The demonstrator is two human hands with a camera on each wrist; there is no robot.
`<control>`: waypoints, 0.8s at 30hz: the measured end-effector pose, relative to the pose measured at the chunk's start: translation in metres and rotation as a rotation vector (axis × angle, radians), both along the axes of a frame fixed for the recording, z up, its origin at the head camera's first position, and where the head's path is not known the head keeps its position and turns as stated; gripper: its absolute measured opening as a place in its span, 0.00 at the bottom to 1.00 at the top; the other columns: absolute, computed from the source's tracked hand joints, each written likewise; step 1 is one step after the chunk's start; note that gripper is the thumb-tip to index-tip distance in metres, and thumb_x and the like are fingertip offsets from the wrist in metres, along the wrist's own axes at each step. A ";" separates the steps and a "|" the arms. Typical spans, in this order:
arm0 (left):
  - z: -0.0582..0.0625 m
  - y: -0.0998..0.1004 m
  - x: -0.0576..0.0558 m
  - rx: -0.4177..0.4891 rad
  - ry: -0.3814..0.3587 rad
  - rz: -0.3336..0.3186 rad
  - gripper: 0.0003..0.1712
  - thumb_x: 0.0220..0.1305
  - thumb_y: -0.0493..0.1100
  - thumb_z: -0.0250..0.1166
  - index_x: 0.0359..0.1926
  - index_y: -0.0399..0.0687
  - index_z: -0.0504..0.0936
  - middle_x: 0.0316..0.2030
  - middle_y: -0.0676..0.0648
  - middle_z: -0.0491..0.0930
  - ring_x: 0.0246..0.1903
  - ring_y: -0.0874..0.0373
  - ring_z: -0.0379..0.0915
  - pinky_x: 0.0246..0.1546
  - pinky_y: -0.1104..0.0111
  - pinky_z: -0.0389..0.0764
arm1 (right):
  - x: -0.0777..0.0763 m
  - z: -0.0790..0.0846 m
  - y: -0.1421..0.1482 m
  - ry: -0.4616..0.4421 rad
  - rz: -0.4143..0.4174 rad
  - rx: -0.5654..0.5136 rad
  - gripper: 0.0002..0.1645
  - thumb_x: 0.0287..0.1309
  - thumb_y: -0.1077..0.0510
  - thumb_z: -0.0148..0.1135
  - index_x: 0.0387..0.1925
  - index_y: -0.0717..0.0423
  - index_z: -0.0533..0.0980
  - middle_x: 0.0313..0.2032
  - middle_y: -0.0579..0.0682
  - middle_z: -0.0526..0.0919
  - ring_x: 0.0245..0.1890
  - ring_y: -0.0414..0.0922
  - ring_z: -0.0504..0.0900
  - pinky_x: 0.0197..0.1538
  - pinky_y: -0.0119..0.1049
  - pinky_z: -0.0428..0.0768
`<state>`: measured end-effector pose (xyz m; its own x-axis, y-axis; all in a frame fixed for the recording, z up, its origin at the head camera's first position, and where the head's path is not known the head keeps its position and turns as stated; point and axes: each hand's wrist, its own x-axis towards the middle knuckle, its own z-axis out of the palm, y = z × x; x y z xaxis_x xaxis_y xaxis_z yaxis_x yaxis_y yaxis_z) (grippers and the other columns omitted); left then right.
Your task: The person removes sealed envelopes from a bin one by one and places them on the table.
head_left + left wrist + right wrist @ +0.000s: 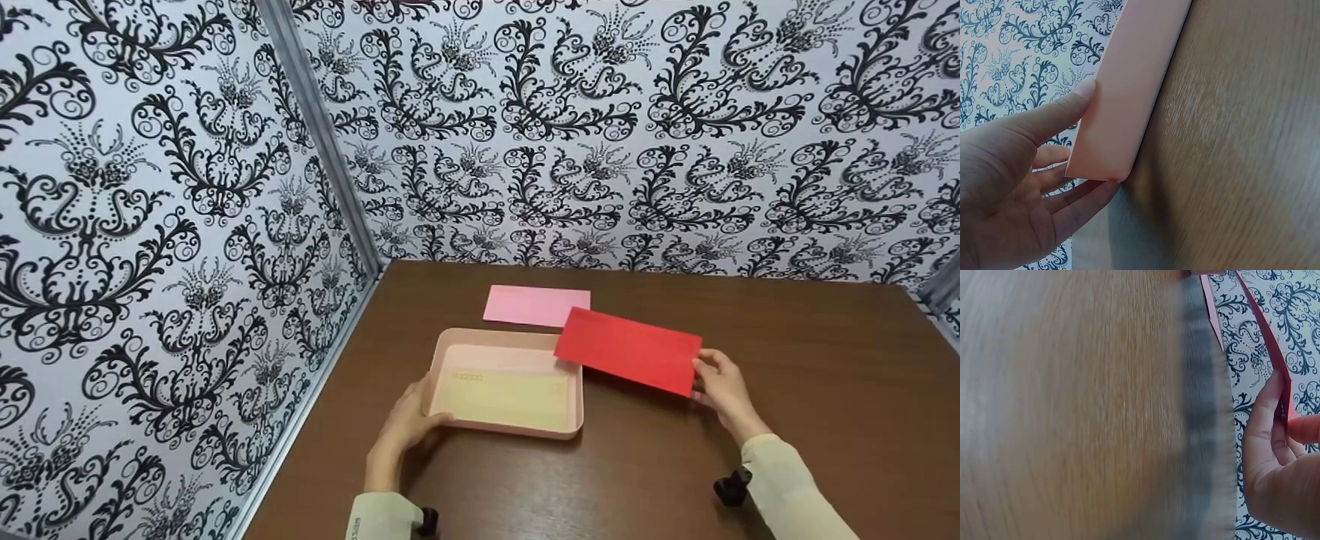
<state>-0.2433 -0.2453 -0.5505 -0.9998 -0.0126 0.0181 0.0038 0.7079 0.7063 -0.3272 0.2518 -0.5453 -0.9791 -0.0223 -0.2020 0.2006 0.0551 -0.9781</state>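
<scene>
The right hand (pixel 724 386) pinches the right end of a red envelope (pixel 630 349) between thumb and fingers. The envelope is held tilted above the table (pixel 825 352), its far end overlapping the right back corner of a pale pink tray (pixel 487 356) in the head view; whether the two touch, I cannot tell. The left hand (pixel 409 420) grips the tray at its near left corner, the thumb on the rim and a fingertip at the bottom edge. Inside the tray a yellow envelope (pixel 502 397) lies flat, toward the near side. Just behind the tray, a pink envelope (pixel 536 304) lies on the table. Beyond stands a wall (pixel 600 135) with black scrolls on white.
</scene>
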 end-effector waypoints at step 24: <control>0.001 0.002 0.000 -0.023 0.045 -0.016 0.51 0.55 0.46 0.74 0.73 0.30 0.59 0.67 0.25 0.66 0.66 0.30 0.65 0.65 0.40 0.66 | -0.006 -0.004 0.020 -0.035 -0.119 0.044 0.31 0.77 0.54 0.34 0.73 0.68 0.48 0.68 0.72 0.56 0.34 0.28 0.74 0.37 0.28 0.83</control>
